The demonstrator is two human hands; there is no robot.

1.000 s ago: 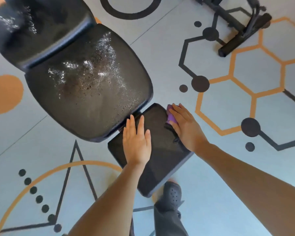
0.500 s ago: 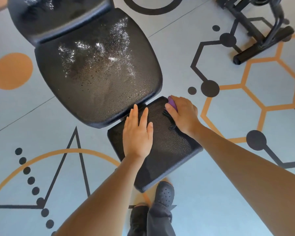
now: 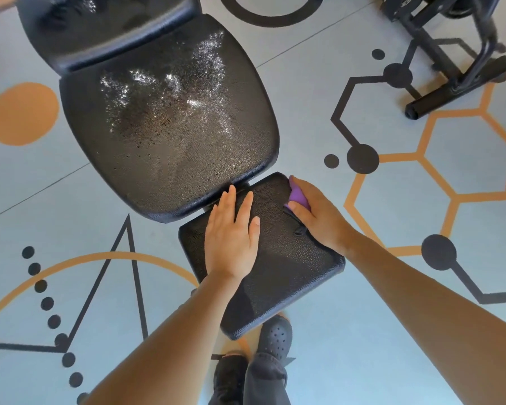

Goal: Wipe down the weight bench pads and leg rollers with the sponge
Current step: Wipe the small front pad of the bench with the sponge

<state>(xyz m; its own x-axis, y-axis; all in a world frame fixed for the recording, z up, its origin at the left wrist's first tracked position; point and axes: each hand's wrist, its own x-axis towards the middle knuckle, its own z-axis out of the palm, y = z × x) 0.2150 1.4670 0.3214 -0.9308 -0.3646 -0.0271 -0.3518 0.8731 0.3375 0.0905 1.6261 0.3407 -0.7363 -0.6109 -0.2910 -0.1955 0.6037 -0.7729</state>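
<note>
Two hands are on the small front pad (image 3: 278, 258) of a black weight bench. No brand, label or writing can be read on the bench, the sponge or the floor; the floor carries only painted shapes.

Left hand (image 3: 231, 238) lies flat on the pad's left half, palm down, fingers straight and close together, the tips reaching the gap below the big seat pad (image 3: 170, 124). It holds nothing.

Right hand (image 3: 319, 214) is at the pad's far right corner, fingers curled over a purple sponge (image 3: 298, 197) and pressing it against the pad. Only a small wedge of the sponge shows between thumb and forefinger; the rest is hidden under the palm, so its full shape cannot be told. A short dark strap or loop pokes out beside the heel of that hand, too small to identify.

The seat pad glistens with wet patches and dark specks across its middle. Beyond it, the back pad (image 3: 105, 27) is cut off by the top edge and partly blurred. The frame under the pads is hidden, and no leg rollers can be made out.

At the top right a black metal stand (image 3: 462, 80) rests on the grey floor (image 3: 348, 361), its upper part out of frame. At the bottom edge, dark trousers and two dark shoes (image 3: 275, 336) show just below the small pad, the left one blurred.
</note>
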